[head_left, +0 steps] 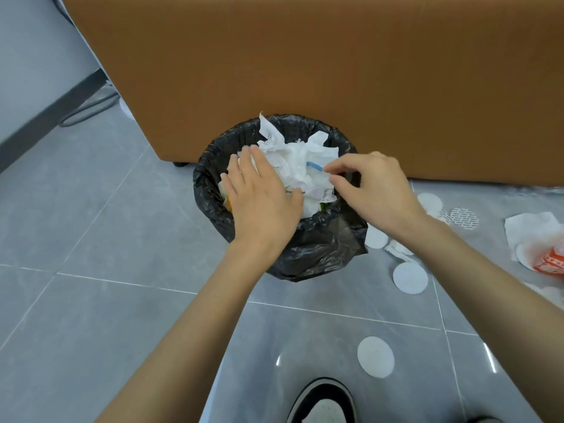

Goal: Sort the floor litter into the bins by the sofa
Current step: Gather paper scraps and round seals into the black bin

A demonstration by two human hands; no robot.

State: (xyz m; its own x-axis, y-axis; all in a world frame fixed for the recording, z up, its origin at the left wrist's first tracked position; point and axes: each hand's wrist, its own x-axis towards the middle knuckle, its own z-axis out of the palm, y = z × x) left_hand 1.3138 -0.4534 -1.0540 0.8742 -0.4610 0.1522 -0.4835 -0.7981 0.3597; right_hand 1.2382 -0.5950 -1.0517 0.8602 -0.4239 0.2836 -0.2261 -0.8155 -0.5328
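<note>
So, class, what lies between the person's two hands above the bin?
Crumpled white paper, heaped in the black-lined bin, fills the gap between the left hand and the right hand. The head view shows it.

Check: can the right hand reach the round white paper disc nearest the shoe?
Probably yes: the round white paper disc lies uncovered on grey floor tiles, nothing between it and the right hand.

Bare forearms (195,315), 1 black-rimmed, pale-topped shoe (322,403).
</note>
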